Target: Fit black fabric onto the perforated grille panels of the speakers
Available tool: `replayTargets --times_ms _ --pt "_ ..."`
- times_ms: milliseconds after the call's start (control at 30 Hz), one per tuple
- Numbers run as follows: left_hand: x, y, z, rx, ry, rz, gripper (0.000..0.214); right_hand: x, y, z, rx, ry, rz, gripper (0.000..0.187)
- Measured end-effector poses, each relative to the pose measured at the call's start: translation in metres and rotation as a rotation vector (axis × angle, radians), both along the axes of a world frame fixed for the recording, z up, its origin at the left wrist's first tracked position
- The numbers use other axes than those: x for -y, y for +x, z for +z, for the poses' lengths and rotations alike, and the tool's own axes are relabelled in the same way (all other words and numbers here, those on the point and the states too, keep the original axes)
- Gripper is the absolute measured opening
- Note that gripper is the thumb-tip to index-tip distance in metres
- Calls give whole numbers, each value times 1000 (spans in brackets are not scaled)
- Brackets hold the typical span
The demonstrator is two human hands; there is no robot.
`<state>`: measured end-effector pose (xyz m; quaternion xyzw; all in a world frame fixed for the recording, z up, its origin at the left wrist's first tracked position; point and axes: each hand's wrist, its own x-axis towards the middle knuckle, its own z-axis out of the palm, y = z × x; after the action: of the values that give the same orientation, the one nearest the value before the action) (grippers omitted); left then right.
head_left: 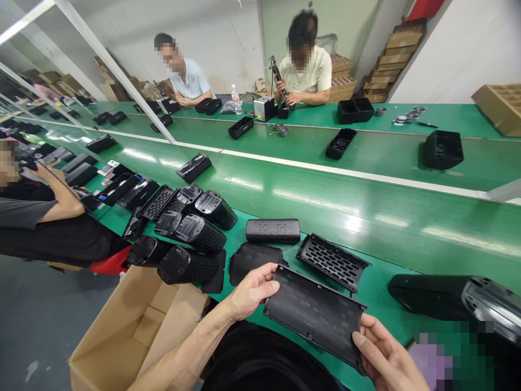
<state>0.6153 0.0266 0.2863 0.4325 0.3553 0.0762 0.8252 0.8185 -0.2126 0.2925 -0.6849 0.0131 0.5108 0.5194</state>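
Observation:
Between my two hands is a black plastic grille panel (313, 310), its inner side facing up and a dark sheet lying over its slots. My left hand (256, 293) pinches the panel's upper left corner, thumb on top. At the lower right end my right hand (380, 347) grips it, thumb on the inner face and fingers beneath. Just beyond lies another slotted grille panel (336, 260), its openings bare. A stack of thin black sheets (254, 262) is near my left hand, with a closed black grille piece (272, 230) behind it.
Several black speaker housings (199, 228) stand to the left above an open cardboard box (163, 304). A large black housing (439, 296) lies at right. The green conveyor (317, 195) carries black parts. Co-workers sit across and at left; one across holds a power screwdriver (275, 69).

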Motion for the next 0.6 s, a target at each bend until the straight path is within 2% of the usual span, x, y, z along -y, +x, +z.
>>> replayTargets --times_ms 133,300,433,600 --pt "3 -3 -3 3 -2 12 51 2 -2 -3 -79 49 -29 58" --pt "5 -1 -3 35 -90 52 50 -7 -13 14 -84 62 -91 51" --pt "7 1 -1 58 -126 76 49 -13 -18 26 -96 47 -138 54" --pt "10 0 -3 64 -114 84 50 -10 -18 22 -76 5 -135 58"
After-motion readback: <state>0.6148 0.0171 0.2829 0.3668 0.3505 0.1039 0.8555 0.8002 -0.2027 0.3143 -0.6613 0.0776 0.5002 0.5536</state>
